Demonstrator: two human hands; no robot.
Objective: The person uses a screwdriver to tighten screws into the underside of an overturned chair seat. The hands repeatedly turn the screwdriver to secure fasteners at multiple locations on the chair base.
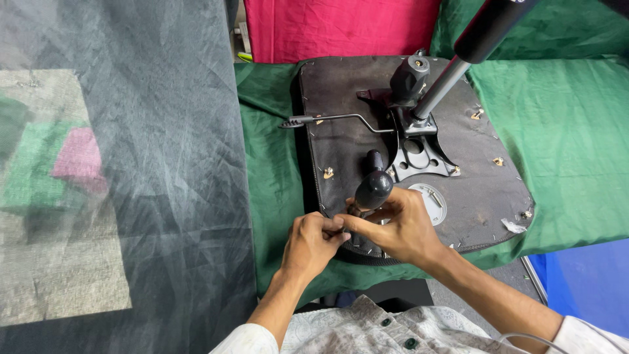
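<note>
An upturned black chair seat point(341, 98) lies on a green cloth point(563, 144), its metal mechanism plate point(419, 154) and gas cylinder point(452, 72) standing up from it. My right hand point(403, 229) grips a black-handled screwdriver point(375, 187) held upright at the seat's near edge. My left hand point(313, 241) pinches a small part against the tool's shaft, touching the right hand's fingertips. The tool's tip is hidden by my fingers.
A bent metal lever point(331, 119) sticks out to the left of the mechanism. A black knob point(410, 75) sits at its back. Several small brass fittings dot the seat. A red cloth point(341, 26) hangs behind, a grey mesh sheet point(131, 164) covers the left.
</note>
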